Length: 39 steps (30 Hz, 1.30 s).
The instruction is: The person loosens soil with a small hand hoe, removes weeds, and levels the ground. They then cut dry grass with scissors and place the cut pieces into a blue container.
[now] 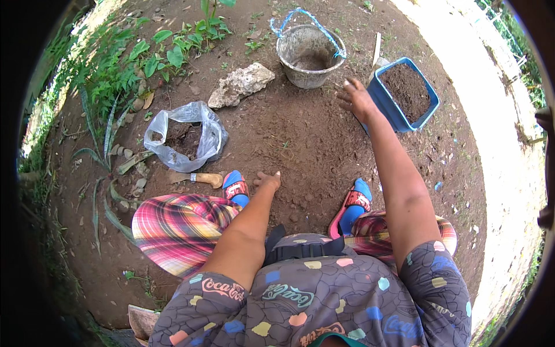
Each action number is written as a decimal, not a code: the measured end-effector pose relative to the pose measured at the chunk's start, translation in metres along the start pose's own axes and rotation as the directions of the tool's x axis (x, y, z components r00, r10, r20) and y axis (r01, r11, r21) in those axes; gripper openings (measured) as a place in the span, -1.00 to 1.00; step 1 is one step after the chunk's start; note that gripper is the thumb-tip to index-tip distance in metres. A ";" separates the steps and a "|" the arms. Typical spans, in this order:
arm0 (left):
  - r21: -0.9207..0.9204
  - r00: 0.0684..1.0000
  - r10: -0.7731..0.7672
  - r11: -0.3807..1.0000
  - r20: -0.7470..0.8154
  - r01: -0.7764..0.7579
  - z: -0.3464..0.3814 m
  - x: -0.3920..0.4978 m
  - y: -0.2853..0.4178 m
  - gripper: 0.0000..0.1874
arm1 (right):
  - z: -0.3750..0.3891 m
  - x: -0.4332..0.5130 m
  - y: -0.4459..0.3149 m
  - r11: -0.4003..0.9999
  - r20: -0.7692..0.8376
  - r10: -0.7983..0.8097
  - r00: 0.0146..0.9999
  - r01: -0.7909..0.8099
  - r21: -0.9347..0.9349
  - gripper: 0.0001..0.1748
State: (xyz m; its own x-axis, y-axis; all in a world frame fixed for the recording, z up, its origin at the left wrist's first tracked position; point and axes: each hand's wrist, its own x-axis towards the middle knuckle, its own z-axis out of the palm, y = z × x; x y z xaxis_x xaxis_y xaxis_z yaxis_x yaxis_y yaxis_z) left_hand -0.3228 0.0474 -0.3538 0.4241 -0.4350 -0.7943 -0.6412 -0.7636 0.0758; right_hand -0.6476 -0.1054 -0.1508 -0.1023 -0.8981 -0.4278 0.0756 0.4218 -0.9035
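My left hand [267, 181] hangs low over the bare soil beside my sandalled, blue-socked foot, fingers apart and nothing visible in it. To its left lies a wooden-handled tool [207, 178], its metal blade flat on the dirt. Above that tool, a clear plastic bag [215, 143] stands with its mouth spread, dark soil inside. My right hand [358, 99] reaches forward with spread fingers, just left of a blue rectangular plastic container [390, 105] filled with dark soil [407, 91]. Beyond it is a worn grey bucket [303, 78] with a blue rope handle [299, 13] and some dirt at its bottom.
A large pale rock [240, 84] sits between bag and bucket. Leafy green plants [173, 56] grow at the upper left, with long striped leaves [108, 130] and small stones below them. A thin pale stick [377, 47] is behind the container. Bright sunlit ground runs along the right.
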 end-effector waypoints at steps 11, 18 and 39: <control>-0.578 0.932 -0.290 0.732 0.216 0.361 0.081 -0.007 0.020 0.06 | 0.120 -0.116 0.256 0.526 -0.401 0.609 0.684 -0.727 -0.442 0.16; -0.662 0.901 -0.110 0.642 0.420 0.387 0.062 -0.026 0.037 0.00 | 0.139 -0.113 0.212 0.745 -0.017 0.666 0.745 -0.665 0.058 0.05; -0.098 0.582 0.783 0.611 0.220 -0.785 -0.144 -0.087 0.121 -0.24 | 0.088 -0.045 0.073 0.951 0.257 0.136 0.957 -0.054 -0.303 -0.35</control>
State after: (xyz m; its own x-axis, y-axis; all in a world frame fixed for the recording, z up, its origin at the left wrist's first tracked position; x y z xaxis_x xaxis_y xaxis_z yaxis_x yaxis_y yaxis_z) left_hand -0.3447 -0.0760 -0.1889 -0.3963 -0.7457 -0.5357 -0.6624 -0.1717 0.7292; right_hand -0.5501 -0.0457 -0.1954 0.1671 -0.8338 -0.5262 -0.2230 0.4879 -0.8439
